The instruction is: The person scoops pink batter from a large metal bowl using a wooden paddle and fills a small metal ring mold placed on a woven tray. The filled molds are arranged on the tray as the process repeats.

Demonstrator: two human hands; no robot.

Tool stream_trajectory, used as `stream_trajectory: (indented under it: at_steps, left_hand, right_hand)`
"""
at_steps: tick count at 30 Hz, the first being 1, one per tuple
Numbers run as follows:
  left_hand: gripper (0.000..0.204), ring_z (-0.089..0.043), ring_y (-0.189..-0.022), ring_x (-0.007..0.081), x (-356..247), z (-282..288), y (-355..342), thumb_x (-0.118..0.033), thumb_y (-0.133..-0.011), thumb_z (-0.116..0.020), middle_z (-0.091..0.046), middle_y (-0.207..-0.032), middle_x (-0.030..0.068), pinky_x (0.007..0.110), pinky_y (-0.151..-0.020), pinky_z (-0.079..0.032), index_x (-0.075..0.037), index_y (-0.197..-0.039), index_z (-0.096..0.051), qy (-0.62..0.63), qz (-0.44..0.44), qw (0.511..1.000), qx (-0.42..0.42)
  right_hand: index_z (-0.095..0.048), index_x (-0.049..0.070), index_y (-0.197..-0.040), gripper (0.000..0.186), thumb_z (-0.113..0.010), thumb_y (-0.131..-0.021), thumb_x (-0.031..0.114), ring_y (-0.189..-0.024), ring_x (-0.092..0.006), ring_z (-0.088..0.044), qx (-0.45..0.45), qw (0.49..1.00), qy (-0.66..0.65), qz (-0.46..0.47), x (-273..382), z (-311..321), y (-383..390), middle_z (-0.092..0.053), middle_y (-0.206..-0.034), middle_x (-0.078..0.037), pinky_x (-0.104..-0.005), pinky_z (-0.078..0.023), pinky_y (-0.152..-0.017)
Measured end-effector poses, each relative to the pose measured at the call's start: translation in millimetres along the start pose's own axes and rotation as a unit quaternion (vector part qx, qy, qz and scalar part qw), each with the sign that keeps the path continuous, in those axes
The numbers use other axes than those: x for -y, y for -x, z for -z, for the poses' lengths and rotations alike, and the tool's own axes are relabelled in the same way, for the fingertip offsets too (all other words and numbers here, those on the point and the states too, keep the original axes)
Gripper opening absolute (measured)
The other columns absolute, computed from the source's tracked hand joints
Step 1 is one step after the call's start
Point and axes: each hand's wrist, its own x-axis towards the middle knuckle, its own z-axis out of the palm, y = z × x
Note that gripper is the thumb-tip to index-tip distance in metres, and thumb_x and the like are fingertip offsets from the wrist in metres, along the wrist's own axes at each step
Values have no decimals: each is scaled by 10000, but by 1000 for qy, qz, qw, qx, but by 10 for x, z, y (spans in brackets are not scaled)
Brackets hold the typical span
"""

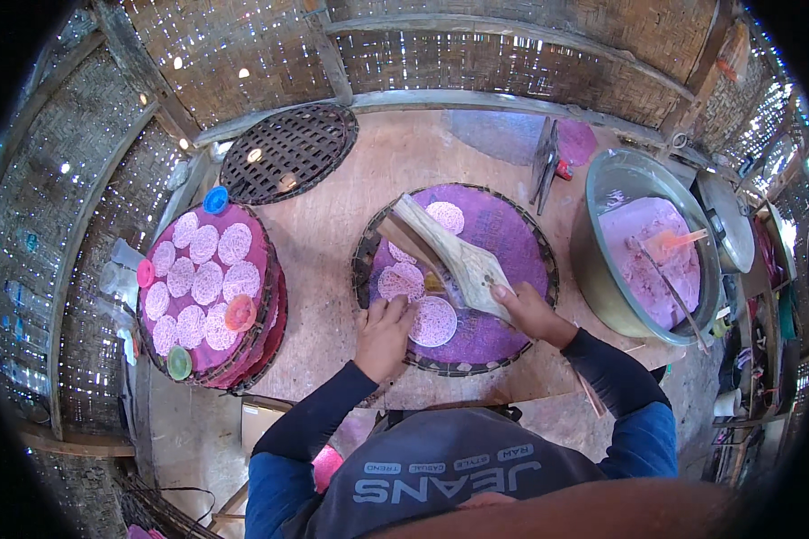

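My right hand (532, 314) is closed around the near end of a long pale wooden press lever (467, 268), which slants over a round tray. The tray has a dark woven rim (553, 301) and a purple cloth (512, 242). Several pale pink, lacy discs lie on it: one at the far side (445, 216), one under the lever's left side (400, 281), and one between my hands (433, 322). My left hand (386, 337) rests at the tray's near left, fingers forward and slightly apart, fingertips close to the discs. The lever hides part of the tray.
At left, a stack of pink cloth-covered trays (208, 359) carries several lacy discs and coloured cups. A dark lattice tray (288, 148) lies behind. At right stands a large basin (593, 260) of pink dough (647, 242) with a stick and an orange scoop (674, 241). Tongs (546, 166) lie nearby.
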Motion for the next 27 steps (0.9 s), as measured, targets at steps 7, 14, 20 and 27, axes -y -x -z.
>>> stream_trajectory:
  at_steps: [7,14,20,27]
  left_hand:
    - [594,-447,-1001,261,122,359,-281,-383,-617,-732,-548,-1017,59,415,-801,-331,-63,-1096,-591,-30,84,993,-79]
    - [495,-569,-1022,278,325,334,-582,-224,-674,-746,-603,-1081,129,380,-924,-414,-39,-1098,-570,376,16,917,-131]
    - [392,-588,-984,285,423,441,-315,-222,-702,-727,-639,-1005,125,411,-893,-421,-40,-1029,-613,311,138,912,-230]
    - [404,-581,-1003,287,404,479,-208,-205,-714,-717,-631,-1047,122,405,-918,-407,-36,-1061,-601,294,146,912,-248]
  right_hand:
    - [-616,-50,-781,650,-443,-882,569,-533,-127,-518,7,1000,20,1,223,-53,-23,-541,-596,-48,-299,-401,-476]
    - [-628,-21,-914,534,-352,-975,433,-667,-71,-532,99,978,-179,49,319,-413,-291,-592,-718,-9,-279,-432,-569]
    - [-574,181,-1133,352,-538,-810,315,-1031,-242,-527,-136,852,400,310,-696,-728,-747,-594,-1112,-50,-465,-295,-1015]
    - [-584,125,-1100,303,-508,-817,202,-1018,-262,-538,-118,826,438,335,-600,-813,-722,-603,-1061,-89,-518,-230,-1043]
